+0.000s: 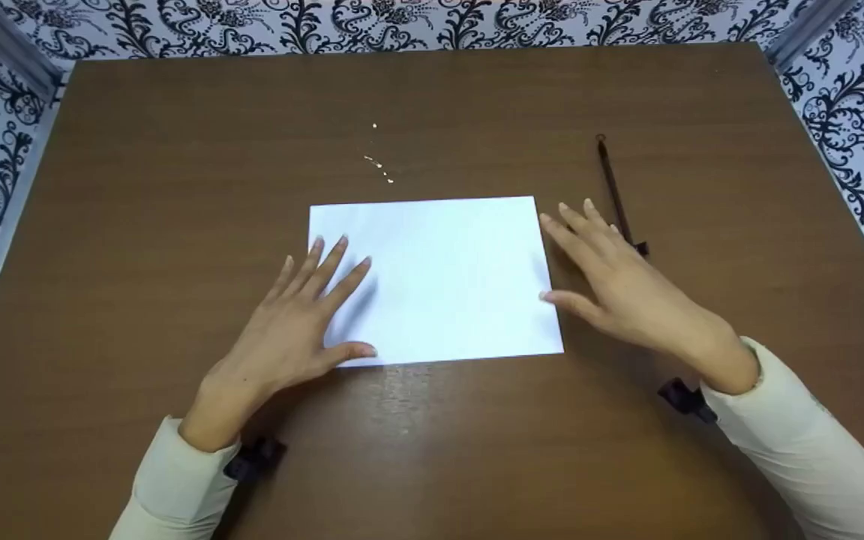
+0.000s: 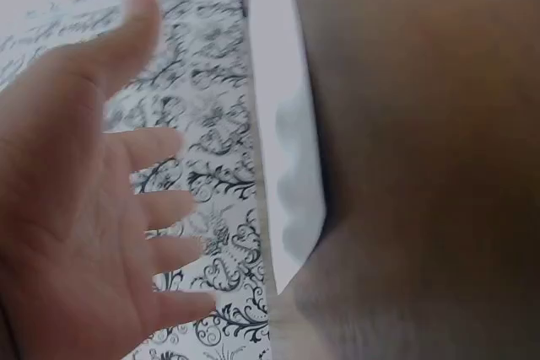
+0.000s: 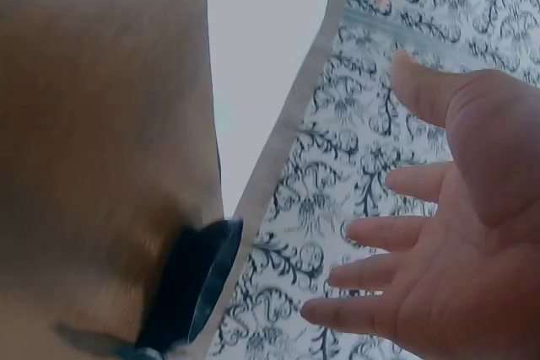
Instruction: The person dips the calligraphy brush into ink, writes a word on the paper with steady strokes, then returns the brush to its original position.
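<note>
A blank white sheet of paper [image 1: 447, 277] lies flat on the brown table. My left hand [image 1: 289, 322] is over its left side, palm down with the fingers spread, and casts a shadow on the sheet. In the left wrist view the left hand [image 2: 93, 208] shows an empty palm, with finger shadows along the paper [image 2: 291, 149]. My right hand [image 1: 619, 289] is at the sheet's right edge, fingers straight and thumb out over the border. Nothing lies in the palm of the right hand [image 3: 456, 233]. Just beyond it is a slim dark rod [image 1: 612, 184] with a small loop at its far end, its near end partly behind the hand.
Several tiny pale crumbs [image 1: 379, 166] are scattered on the table [image 1: 177, 187] beyond the paper. White cloth with black floral scrolls [image 1: 402, 30] borders the table's far side and both flanks. A dark object [image 3: 190, 284] lies beside the paper in the right wrist view.
</note>
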A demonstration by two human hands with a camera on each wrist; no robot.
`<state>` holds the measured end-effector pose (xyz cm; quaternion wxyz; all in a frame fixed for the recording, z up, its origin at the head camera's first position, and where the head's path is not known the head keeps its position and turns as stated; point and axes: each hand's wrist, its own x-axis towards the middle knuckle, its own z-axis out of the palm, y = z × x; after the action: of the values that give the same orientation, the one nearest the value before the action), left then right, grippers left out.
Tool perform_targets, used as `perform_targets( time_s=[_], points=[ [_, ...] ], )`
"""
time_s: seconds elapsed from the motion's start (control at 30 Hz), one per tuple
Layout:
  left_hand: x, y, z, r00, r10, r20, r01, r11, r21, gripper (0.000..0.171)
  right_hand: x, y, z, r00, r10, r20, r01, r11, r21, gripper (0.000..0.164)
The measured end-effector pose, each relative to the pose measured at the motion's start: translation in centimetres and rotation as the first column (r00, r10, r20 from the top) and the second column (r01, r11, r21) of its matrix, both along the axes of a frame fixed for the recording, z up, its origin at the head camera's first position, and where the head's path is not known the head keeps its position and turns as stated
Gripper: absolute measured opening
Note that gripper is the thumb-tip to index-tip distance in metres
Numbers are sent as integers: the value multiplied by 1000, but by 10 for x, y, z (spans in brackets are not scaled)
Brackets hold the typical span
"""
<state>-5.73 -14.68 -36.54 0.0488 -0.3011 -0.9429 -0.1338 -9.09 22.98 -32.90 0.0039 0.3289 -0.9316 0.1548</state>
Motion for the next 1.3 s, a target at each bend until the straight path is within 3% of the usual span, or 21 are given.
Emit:
perform_targets(
  time_s=[0.1, 0.27, 0.4, 0.53, 0.63, 0.93, 1.13, 1.2, 1.3],
  points=[
    [2, -4, 0, 998, 12, 66, -14, 999, 37, 82, -8, 8, 2, 999, -39, 8, 40, 997, -68, 75],
    [6, -6, 2, 994, 15, 111, -20, 999, 39, 80, -21, 27, 11, 990, -111, -82, 95, 980, -177, 66],
    [7, -4, 2, 987, -3, 158, -1, 1000, 24, 81, -25, 46, 20, 963, -259, -72, 234, 940, -249, 56],
    [7, -4, 0, 977, -21, 212, 19, 1000, 14, 82, -30, 58, 21, 897, -434, 86, 440, 857, -268, 49],
    [7, -4, -2, 971, -36, 238, 32, 999, 19, 82, -39, 64, 16, 841, -504, 197, 539, 814, -218, 50],
    [7, -4, -9, 960, -77, 268, 67, 997, 48, 75, -68, 79, -2, 719, -573, 393, 641, 765, -58, 61],
    [5, -5, -9, 955, -67, 288, 57, 997, 43, 74, -78, 80, -12, 645, -534, 547, 687, 719, -108, 57],
    [5, -6, -9, 954, -67, 291, 57, 998, 41, 74, -80, 78, -14, 628, -518, 581, 694, 710, -117, 57],
    [4, -7, -9, 954, -68, 291, 58, 997, 43, 73, -82, 76, -16, 631, -521, 575, 687, 720, -101, 55]
  ],
)
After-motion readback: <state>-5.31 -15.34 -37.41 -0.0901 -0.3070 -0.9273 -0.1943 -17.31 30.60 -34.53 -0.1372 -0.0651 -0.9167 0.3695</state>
